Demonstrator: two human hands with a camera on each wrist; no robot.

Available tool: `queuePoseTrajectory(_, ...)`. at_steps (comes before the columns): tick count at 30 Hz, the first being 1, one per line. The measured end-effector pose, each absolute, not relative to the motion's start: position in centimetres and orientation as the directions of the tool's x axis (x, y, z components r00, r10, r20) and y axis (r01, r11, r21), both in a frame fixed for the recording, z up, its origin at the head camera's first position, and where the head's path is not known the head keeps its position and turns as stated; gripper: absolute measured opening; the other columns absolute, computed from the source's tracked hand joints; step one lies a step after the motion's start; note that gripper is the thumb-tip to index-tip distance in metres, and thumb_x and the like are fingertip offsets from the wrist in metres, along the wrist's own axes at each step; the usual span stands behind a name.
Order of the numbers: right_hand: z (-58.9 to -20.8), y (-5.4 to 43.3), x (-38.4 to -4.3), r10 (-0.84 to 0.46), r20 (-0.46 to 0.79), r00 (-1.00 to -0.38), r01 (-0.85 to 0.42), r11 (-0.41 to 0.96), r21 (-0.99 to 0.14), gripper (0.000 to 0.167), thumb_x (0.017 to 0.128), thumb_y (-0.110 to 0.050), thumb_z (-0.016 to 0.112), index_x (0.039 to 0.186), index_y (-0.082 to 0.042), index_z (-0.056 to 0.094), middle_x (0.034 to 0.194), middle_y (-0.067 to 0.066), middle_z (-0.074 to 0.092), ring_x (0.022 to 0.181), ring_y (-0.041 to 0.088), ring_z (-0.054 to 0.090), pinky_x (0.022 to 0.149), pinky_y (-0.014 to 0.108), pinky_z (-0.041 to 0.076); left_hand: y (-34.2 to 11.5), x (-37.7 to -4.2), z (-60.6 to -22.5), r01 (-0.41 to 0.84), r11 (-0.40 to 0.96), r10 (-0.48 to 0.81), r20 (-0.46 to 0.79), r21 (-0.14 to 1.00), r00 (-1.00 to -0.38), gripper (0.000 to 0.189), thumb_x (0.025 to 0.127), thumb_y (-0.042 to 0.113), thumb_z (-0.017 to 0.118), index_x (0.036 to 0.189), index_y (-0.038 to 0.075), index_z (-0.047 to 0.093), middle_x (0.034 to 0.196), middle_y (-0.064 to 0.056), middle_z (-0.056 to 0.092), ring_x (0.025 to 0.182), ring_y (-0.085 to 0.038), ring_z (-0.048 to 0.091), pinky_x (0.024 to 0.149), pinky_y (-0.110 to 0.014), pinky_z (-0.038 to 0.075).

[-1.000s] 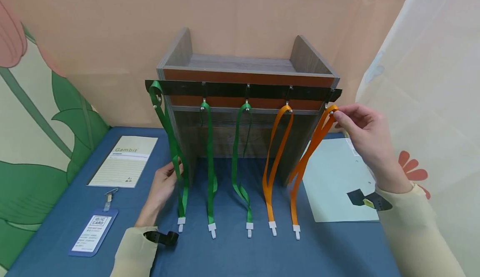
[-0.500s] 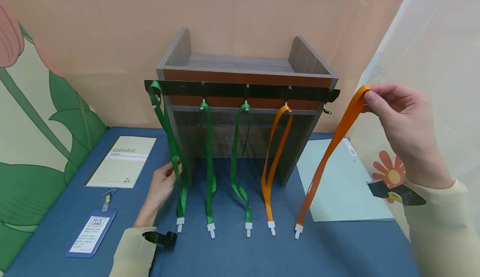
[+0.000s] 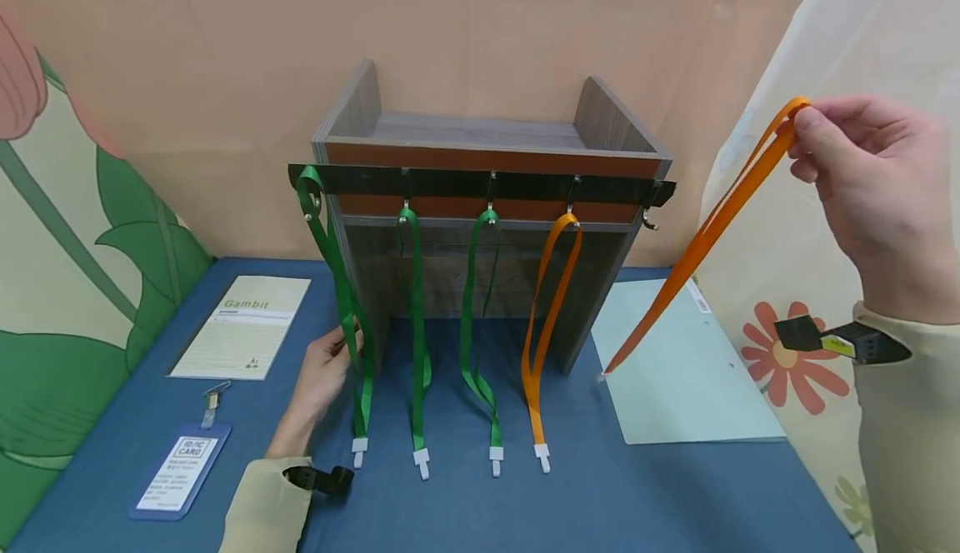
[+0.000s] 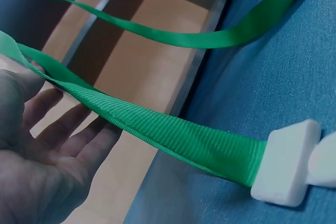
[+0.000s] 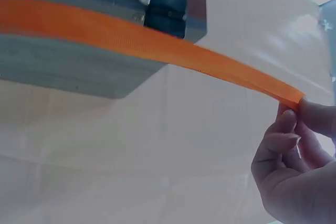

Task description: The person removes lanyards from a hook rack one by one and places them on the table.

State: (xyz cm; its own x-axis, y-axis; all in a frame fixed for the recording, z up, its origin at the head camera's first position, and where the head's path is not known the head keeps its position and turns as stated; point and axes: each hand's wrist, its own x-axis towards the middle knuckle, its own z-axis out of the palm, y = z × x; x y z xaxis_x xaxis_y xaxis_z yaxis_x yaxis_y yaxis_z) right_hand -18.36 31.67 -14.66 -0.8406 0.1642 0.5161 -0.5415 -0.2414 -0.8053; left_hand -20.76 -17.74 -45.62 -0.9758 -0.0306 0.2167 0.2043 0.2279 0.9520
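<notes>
My right hand [image 3: 873, 166] is raised at the right of the head view, pinching the top of an orange lanyard [image 3: 720, 220] between thumb and fingers. The strap slants down to the left, its lower end over a pale sheet. In the right wrist view the pinched orange strap [image 5: 131, 38] crosses in front of the rack. My left hand [image 3: 322, 374] is low by the leftmost green lanyard [image 3: 341, 266], thumb and forefinger at its strap. That lanyard's white clip [image 4: 286, 163] hangs below. Two more green lanyards and another orange lanyard [image 3: 534, 361] hang from hooks.
A grey wooden shelf [image 3: 480, 145] carries a black hook rail [image 3: 450, 181]; its rightmost hook [image 3: 649, 220] is bare. On the blue table [image 3: 450, 520] lie a notebook [image 3: 240, 328] and an ID card holder [image 3: 180, 474] at left, and a pale sheet [image 3: 697, 378] at right.
The right hand has lifted the orange lanyard off the rightmost hook and carried it up and right. The left hand stays at the green lanyard.
</notes>
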Motion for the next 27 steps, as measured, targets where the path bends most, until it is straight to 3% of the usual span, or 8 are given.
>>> queuePoseTrajectory(4,-13.9,32.3,-20.1,0.17,0.474,-0.864,-0.503,-0.322,-0.802,0.019,0.081,0.016,0.065,0.098,0.023,0.059,0.089,0.026,0.066,0.061,0.028,0.059,0.053,0.027,0.05,-17.8,-20.9,-46.1,0.212,0.231,-0.031,0.225,0.95,-0.974,0.033,0.1,0.018,0.054,0.121,-0.007,0.06,0.107,-0.021,0.064,0.087,-0.013,0.06,0.069,-0.023,0.046)
queuePoseTrajectory(14,-13.7,34.3,-23.5,0.235,0.376,-0.896,-0.44,-0.371,-0.818,0.019,0.081,0.014,0.067,0.1,0.017,0.062,0.091,0.022,0.067,0.07,0.033,0.068,0.056,0.031,0.053,-17.7,-20.8,-46.1,0.184,0.231,-0.03,0.196,0.955,-0.98,0.035,0.1,0.02,0.053,0.123,-0.006,0.059,0.111,-0.022,0.062,0.091,-0.008,0.059,0.072,-0.023,0.046)
queuePoseTrajectory(21,-14.1,35.8,-25.1,0.3,0.31,-0.902,-0.413,-0.39,-0.823,0.02,0.08,0.012,0.069,0.099,0.014,0.063,0.093,0.02,0.067,0.07,0.034,0.068,0.055,0.033,0.054,-17.3,-20.7,-46.1,0.181,0.203,-0.03,0.19,0.962,-0.981,0.031,0.099,0.017,0.054,0.119,-0.006,0.061,0.106,-0.02,0.064,0.091,-0.015,0.06,0.071,-0.024,0.047)
queuePoseTrajectory(27,-15.2,37.0,-25.8,0.275,0.306,-0.911,-0.4,-0.412,-0.819,0.018,0.081,0.013,0.068,0.098,0.014,0.062,0.094,0.021,0.066,0.074,0.034,0.068,0.058,0.035,0.054,-17.2,-20.8,-46.2,0.175,0.206,-0.033,0.185,0.963,-0.982,0.032,0.099,0.017,0.055,0.119,-0.007,0.061,0.106,-0.02,0.064,0.09,-0.014,0.06,0.071,-0.024,0.047)
